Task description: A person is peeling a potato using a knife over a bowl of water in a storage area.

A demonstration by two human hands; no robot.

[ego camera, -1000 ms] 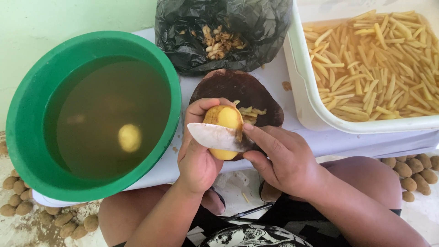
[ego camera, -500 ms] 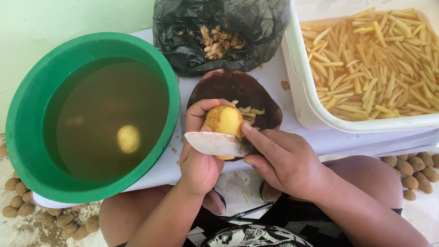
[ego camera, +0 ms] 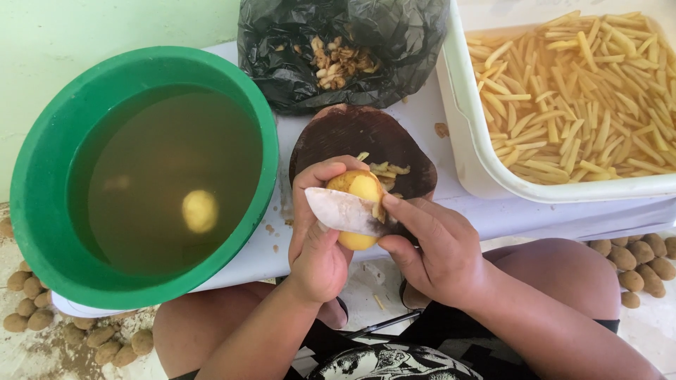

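Observation:
My left hand (ego camera: 317, 243) grips a peeled yellow potato (ego camera: 358, 188) over the near edge of a dark round wooden board (ego camera: 352, 137). My right hand (ego camera: 436, 250) holds a knife whose pale blade (ego camera: 341, 211) lies flat across the potato, pointing left. A few cut potato sticks (ego camera: 387, 169) lie on the board just behind the potato.
A green basin (ego camera: 42, 176) of murky water with one peeled potato (ego camera: 200, 210) stands at the left. A black plastic bag (ego camera: 282, 49) with peelings sits behind the board. A white tub (ego camera: 486, 162) of cut potato sticks in water is at the right. Unpeeled potatoes (ego camera: 637, 257) lie on the floor on both sides.
The knife blade has shifted slightly down and across the potato. Both hands stay in the same place above the board.

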